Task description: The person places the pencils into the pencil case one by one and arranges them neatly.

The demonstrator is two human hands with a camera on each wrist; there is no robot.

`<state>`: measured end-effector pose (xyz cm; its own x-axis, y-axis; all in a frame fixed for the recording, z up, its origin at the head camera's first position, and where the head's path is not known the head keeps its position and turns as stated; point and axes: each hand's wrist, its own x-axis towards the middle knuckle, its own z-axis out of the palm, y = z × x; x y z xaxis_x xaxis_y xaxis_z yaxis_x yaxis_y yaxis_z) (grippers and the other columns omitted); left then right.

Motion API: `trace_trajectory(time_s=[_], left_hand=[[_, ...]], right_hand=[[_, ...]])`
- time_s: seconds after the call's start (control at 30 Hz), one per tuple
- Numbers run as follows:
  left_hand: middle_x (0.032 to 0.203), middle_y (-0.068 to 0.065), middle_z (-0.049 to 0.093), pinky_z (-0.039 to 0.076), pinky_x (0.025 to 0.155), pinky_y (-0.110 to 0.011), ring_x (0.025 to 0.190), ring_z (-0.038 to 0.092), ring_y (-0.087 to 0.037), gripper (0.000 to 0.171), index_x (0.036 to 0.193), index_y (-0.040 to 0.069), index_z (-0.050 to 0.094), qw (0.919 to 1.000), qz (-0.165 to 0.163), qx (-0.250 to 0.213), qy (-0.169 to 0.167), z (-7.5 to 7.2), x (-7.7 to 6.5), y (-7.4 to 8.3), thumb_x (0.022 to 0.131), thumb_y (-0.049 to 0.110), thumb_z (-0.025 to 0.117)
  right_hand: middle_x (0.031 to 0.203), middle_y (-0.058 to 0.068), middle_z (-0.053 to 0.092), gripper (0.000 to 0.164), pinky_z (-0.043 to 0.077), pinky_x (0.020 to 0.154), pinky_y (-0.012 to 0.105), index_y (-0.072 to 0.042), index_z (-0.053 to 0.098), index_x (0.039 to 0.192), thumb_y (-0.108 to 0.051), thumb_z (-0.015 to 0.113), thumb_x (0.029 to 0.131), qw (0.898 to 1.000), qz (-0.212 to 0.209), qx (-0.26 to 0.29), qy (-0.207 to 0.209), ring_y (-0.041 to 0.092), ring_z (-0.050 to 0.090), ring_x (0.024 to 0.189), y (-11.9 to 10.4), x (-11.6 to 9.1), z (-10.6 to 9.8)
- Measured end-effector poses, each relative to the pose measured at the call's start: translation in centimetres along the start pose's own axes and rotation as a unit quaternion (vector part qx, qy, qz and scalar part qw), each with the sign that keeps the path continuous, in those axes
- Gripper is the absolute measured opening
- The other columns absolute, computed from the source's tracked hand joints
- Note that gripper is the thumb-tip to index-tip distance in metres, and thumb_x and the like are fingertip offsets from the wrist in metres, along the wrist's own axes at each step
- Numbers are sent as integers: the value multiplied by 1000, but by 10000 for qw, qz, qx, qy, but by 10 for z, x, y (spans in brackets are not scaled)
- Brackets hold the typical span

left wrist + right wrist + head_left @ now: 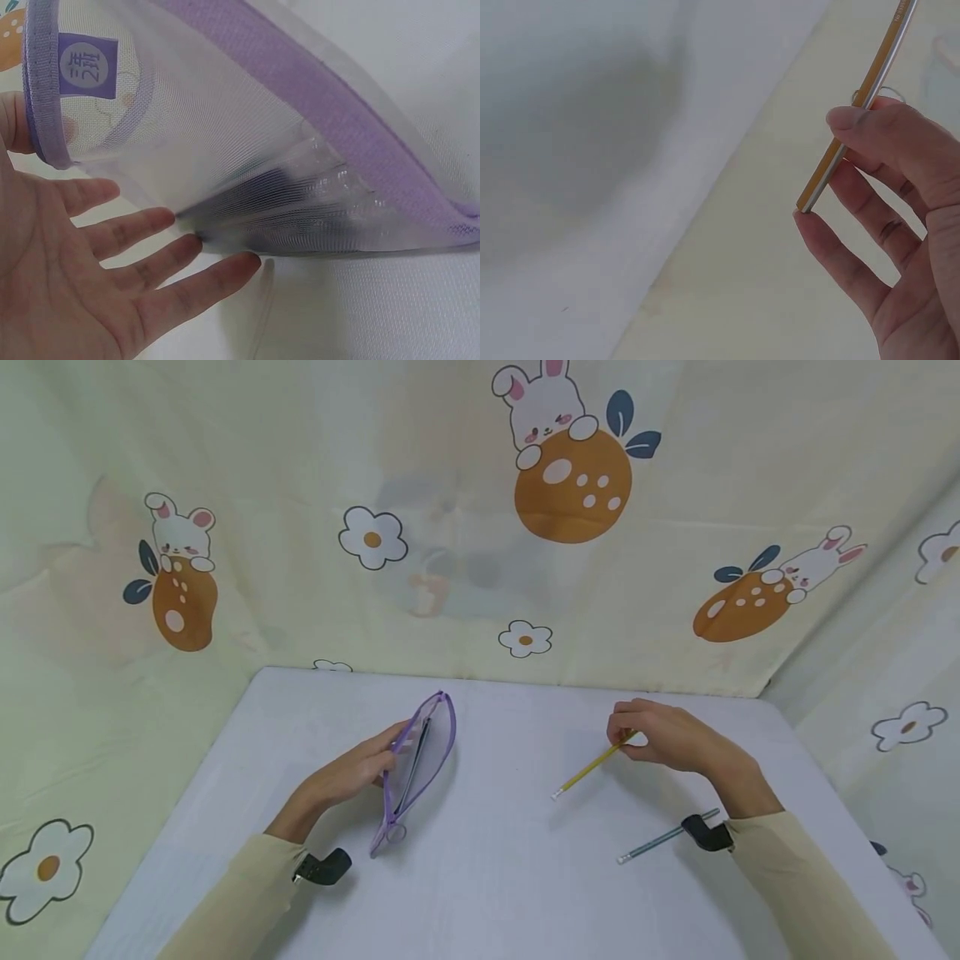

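Observation:
A see-through mesh pouch with purple edging stands tilted on its edge, its mouth apart, and my left hand holds it from the left side. Dark, slender pen-like items lie inside, blurred by the mesh. In the left wrist view, the thumb goes behind the purple rim while the fingers stretch along the mesh. My right hand pinches a yellow pencil above the table, its white-tipped end slanting down toward the left. The right wrist view shows the thumb across the pencil and a fingertip at its end.
A grey-blue pencil lies on the white table, partly under the right wrist's black camera mount. Another mount sits on the left wrist. A rabbit-print curtain hangs behind the table.

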<state>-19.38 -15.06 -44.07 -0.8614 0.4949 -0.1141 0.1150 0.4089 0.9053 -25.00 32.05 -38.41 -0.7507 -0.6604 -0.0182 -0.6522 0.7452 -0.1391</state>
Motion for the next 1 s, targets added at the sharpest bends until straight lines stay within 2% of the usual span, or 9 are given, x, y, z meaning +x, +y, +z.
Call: trace_trajectory(time_s=[0.3, 0.5, 0.7, 1.0], left_hand=[[168, -18, 18, 52, 92, -49, 138, 38, -40, 72, 163, 8, 16, 10000, 66, -55, -47, 0, 2, 1, 95, 11, 37], [168, -18, 20, 52, 91, -52, 140, 37, -42, 72, 164, 10, 17, 9999, 52, -63, -85, 1, 3, 2, 95, 12, 37], [168, -17, 19, 52, 91, -52, 141, 37, -42, 72, 164, 11, 17, 9999, 23, -58, -100, 2, 2, 3, 95, 13, 37], [168, -17, 19, 53, 91, -52, 141, 36, -42, 72, 164, 10, 17, 9999, 39, -62, -96, 2, 1, 4, 95, 12, 37]], right_hand=[[93, -16, 58, 30, 54, 76, 30, -31, 66, 88, -9, 84, 80, 9984, -436, -87, 359, 8, 61, 95, -21, 28, -18], [95, -16, 59, 27, 55, 77, 29, -30, 68, 92, -11, 84, 82, 9977, -566, -117, 353, 5, 62, 98, -35, 44, -27], [96, -15, 60, 22, 54, 76, 29, -26, 70, 94, -12, 83, 83, 9951, -871, -141, 450, 6, 62, 99, -48, 60, -34], [98, -13, 61, 19, 53, 78, 32, -24, 70, 93, -10, 79, 85, 9905, -1236, 195, 574, 6, 64, 99, -67, 87, -45]])
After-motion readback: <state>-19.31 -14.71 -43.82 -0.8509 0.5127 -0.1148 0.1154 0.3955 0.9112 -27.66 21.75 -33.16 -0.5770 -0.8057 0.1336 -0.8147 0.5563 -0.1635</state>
